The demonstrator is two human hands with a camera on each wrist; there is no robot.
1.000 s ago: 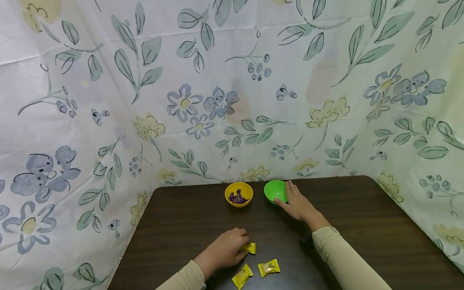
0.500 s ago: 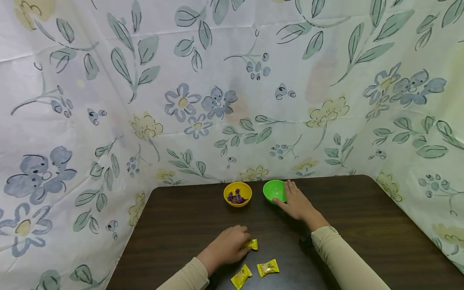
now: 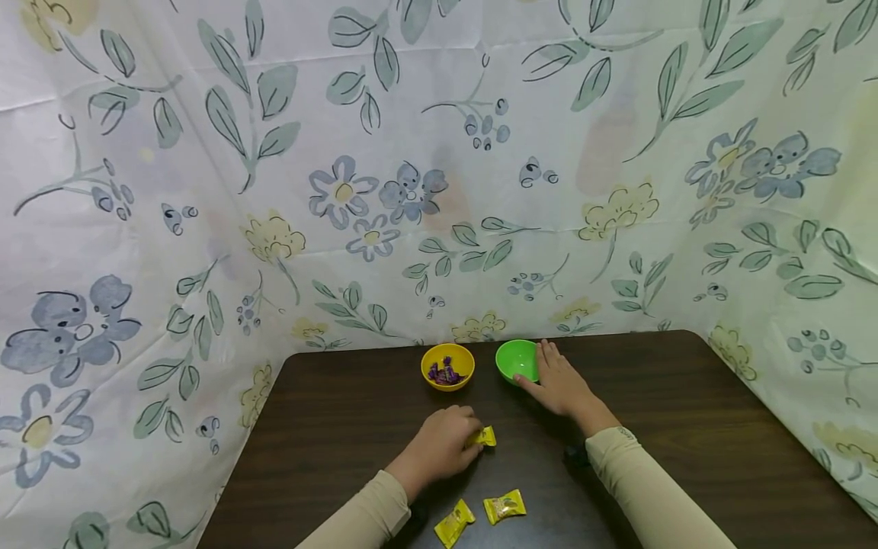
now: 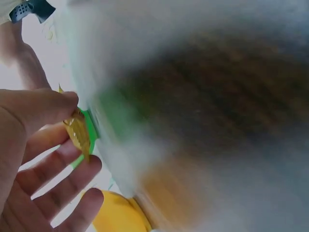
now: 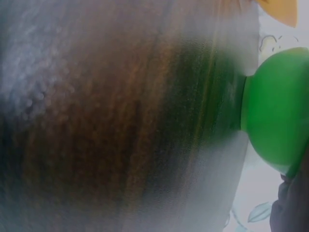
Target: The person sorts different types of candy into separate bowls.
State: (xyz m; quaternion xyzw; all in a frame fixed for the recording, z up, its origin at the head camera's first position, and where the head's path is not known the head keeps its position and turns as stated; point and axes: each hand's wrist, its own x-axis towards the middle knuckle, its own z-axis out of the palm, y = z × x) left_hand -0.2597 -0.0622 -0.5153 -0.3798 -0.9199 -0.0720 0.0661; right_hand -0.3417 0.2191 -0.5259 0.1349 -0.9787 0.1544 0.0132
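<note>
We see the left hand (image 3: 444, 444) in a narrow pinch, its thumb and fingertips holding one wrapped yellow candy (image 3: 485, 437), while the left-wrist view shows the other fingers spread apart. That candy is at the fingertips, nearer us than the two bowls; its wrapper is glossy and crinkled, with a flared, pinched end. The right hand (image 3: 564, 385) grips nothing: its fingers lie long and straight along the side of a green bowl (image 3: 513, 358), touching it, with the thumb set apart at the near rim. The right-wrist view shows us this bowl as smooth, rounded and plastic-looking, standing on a short foot. Just beside it stands a similar yellow bowl (image 3: 447, 386) holding several twisted, shiny purple sweets (image 3: 444, 374). Closer to us, two more yellow candies (image 3: 504, 506) lie flat near each other, pillow-shaped with crimped ends. Everything rests on a dark brown tabletop (image 3: 329, 427) with streaky wood grain and rounded far corners. Behind hangs a creased white cloth (image 3: 480, 183) printed with blue flowers, yellow blossoms and green leaves. We notice small darker printing on the yellow wrappers, too small to read.
</note>
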